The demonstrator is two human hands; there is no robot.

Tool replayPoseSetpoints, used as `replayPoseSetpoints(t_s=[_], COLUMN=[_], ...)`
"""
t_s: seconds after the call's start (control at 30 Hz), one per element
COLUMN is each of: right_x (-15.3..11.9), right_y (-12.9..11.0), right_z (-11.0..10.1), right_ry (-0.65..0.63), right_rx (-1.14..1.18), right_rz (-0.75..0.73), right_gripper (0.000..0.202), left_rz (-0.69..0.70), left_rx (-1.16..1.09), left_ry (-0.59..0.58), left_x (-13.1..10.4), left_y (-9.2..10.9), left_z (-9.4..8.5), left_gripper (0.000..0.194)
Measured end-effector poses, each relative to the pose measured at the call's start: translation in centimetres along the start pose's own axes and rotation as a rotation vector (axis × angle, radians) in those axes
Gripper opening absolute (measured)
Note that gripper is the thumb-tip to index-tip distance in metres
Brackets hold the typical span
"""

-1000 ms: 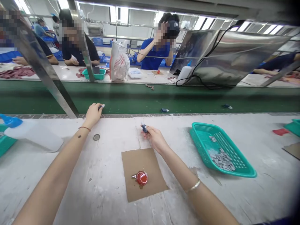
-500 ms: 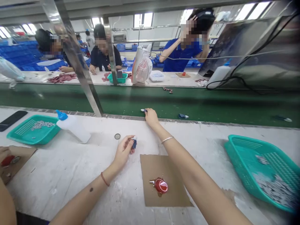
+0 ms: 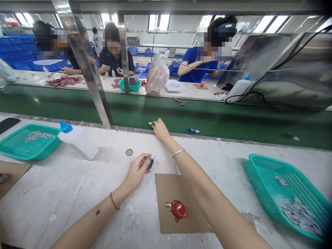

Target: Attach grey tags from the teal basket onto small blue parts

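Note:
My left hand point(image 3: 138, 171) is closed round a small navy-and-white piece point(image 3: 151, 162), held just above the white table. Stretched out over the near edge of the green belt, my right hand point(image 3: 160, 129) pinches a similar small piece point(image 3: 151, 123) at its fingertips; the fingers partly hide it. A brown cardboard sheet point(image 3: 168, 224) lies below my right forearm. On it stands a small red, glossy round container point(image 3: 178, 209) with a short pale stick beside it and a wet smear. Left of my left hand lies a bottle cap point(image 3: 129, 152).
On the green belt point(image 3: 135, 110) lie another navy-and-white piece point(image 3: 193, 130) and a dark one point(image 3: 290, 137). Green baskets point(image 3: 259, 193) of small pale parts flank the workspace. A white squeeze bottle point(image 3: 80, 140) leans left, near a metal post point(image 3: 100, 100). Several people sit across the belt.
The pieces on the belt have shifted left, and my right hand has moved slightly left with its piece. My left hand keeps hold of its piece. The view has shifted a little.

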State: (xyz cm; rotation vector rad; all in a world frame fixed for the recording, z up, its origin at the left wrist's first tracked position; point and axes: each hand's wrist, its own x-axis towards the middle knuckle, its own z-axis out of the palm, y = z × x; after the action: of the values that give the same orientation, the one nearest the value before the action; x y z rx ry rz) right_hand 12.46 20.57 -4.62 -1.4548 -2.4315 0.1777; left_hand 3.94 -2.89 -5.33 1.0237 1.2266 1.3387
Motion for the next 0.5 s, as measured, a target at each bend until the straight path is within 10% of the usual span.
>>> replayPoseSetpoints(t_s=[0.23, 0.5], right_x=[-0.2, -3.8], right_y=[0.2, 9.1], right_z=[-1.6, -5.4], right_ry=[0.037, 0.062], right_rx=[-0.011, -0.104], right_rz=[-0.004, 0.288], right_gripper=[0.034, 0.032], left_rz=[0.0, -0.057], left_rx=[-0.048, -0.197], left_ry=[-0.006, -0.016], left_x=[0.0, 0.1], left_y=[-0.4, 0.1], left_z=[-0.3, -0.5], left_gripper=[0.043, 0.047])
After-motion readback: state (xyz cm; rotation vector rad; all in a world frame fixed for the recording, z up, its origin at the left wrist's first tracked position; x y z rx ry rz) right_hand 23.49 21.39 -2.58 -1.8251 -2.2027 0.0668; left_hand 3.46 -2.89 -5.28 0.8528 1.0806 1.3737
